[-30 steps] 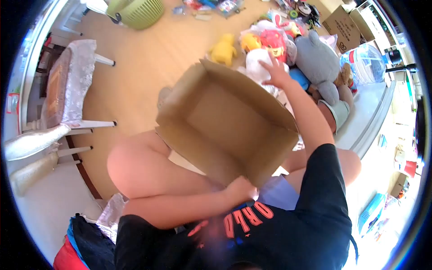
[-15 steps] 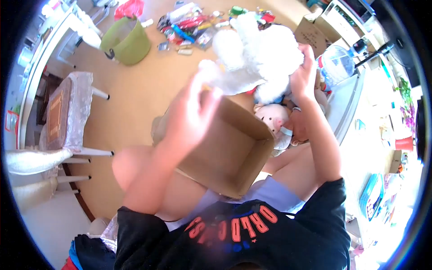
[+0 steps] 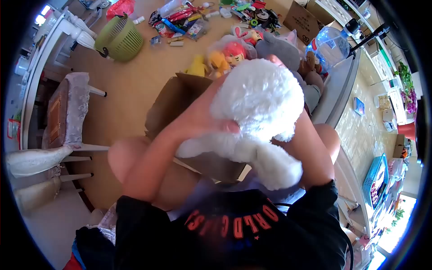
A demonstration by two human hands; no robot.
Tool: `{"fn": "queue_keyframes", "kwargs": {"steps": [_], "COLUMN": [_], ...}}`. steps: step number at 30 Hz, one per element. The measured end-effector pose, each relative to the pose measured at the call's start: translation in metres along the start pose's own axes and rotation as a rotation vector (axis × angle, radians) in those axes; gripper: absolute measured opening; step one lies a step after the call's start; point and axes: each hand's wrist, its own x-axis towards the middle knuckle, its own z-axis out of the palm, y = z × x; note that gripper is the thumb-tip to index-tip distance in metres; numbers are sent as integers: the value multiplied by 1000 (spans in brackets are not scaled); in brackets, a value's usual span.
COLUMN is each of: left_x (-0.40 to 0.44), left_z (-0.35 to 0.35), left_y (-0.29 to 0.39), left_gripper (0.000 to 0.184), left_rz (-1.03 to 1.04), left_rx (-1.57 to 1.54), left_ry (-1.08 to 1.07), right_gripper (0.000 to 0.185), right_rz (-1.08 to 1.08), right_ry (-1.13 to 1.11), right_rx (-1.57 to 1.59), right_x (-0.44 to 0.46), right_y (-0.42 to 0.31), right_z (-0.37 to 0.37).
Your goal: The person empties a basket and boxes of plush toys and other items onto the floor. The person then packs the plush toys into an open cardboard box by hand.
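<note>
A fluffy white stuffed toy (image 3: 258,99) with long, floppy ear-like parts is held in front of my chest, above an open cardboard box (image 3: 171,96). My left hand (image 3: 209,119) grips the toy's left side, with the thumb pressed into the fur. Behind the toy, my right hand (image 3: 275,60) is mostly hidden. Only a few of its fingertips show over the far edge, against the fur. The box rests at my lap between my bent legs, and the toy and my left arm cover much of it.
Several plush toys (image 3: 279,48) lie beyond the box, beside a large water bottle (image 3: 330,47). A green basket (image 3: 119,39), scattered small items (image 3: 180,22) and another cardboard box (image 3: 303,22) are farther off. A chair (image 3: 67,110) stands at the left.
The white stuffed toy has come down and closer to my chest, in front of the box. My left hand now grips it, and my right hand has gone behind it.
</note>
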Motion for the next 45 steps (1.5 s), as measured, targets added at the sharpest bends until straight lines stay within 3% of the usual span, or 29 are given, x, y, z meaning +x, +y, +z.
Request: {"fn": "queue_keyframes", "kwargs": {"steps": [3, 4, 9, 11, 12, 15, 17, 18, 19, 21, 23, 25, 27, 28, 29, 33, 35, 37, 38, 41, 44, 45], "left_x": [-8, -11, -6, -6, -8, -8, -9, -12, -13, -11, -11, -12, -12, -14, -17, -18, -16, -17, -19, -15, -15, -16], "left_z": [6, 1, -18, -27, -28, -23, -13, -10, -11, -16, -18, -14, -4, -1, -5, -11, -7, -3, -7, -21, -19, -20], "left_y": [-10, -14, -15, -23, -26, -30, -31, -26, -30, -37, -34, -31, -29, -28, -33, -34, -27, -26, -34, -67, -63, -54], "left_gripper": [96, 82, 50, 40, 39, 37, 37, 40, 41, 42, 45, 47, 50, 51, 52, 61, 72, 87, 103, 99, 86, 73], "left_rz": [-160, -173, -103, -124, -100, 15, 121, 109, 131, 184, 156, 156, 182, 190, 201, 289, 397, 558, 538, 780, 629, 461], "left_rx": [-235, 132, 70, 138, 174, 319, 455, 472, 441, 380, 341, 368, 346, 340, 379, 417, 431, 490, 549, 633, 816, 789], "left_ry": [-8, 32, 364, 536, 548, 591, 624, 618, 647, 690, 658, 657, 684, 691, 706, 753, 779, 809, 818, 789, 739, 600], "right_gripper": [8, 8, 21, 30, 41, 55, 60, 47, 51, 59, 65, 62, 58, 58, 71, 70, 67, 62, 60, 55, 65, 65], "right_rz": [77, 56, -212, -341, -446, -625, -735, -719, -653, -232, -40, -616, -914, -918, -775, -44, -225, -180, -143, -97, 89, 111], "right_ry": [-124, -106, 94, 184, 232, 17, -260, -321, -220, 282, 514, 340, -96, -400, -432, 496, 372, 318, 304, 308, 121, 110], "right_rx": [39, 41, 96, -297, -642, -855, -1118, -1384, -1661, -1551, -1163, -1307, -1087, -1166, -1506, -758, -553, -561, -573, -626, -231, -211], "right_x": [3, 7, 30, 23, 18, -1, -6, -7, -3, 11, 13, 10, 4, 7, 5, 28, 24, 15, 11, 2, -7, -7], "right_y": [8, 6, -36, -48, -47, -33, -31, -35, -26, -4, -26, -26, -20, -17, -16, -13, -18, -16, -13, -1, 5, -2], "right_z": [-6, -7, -16, -15, -8, 36, 54, 53, 32, -11, -6, 10, 37, 34, 26, -6, 1, 11, 14, 28, 27, 31]}}
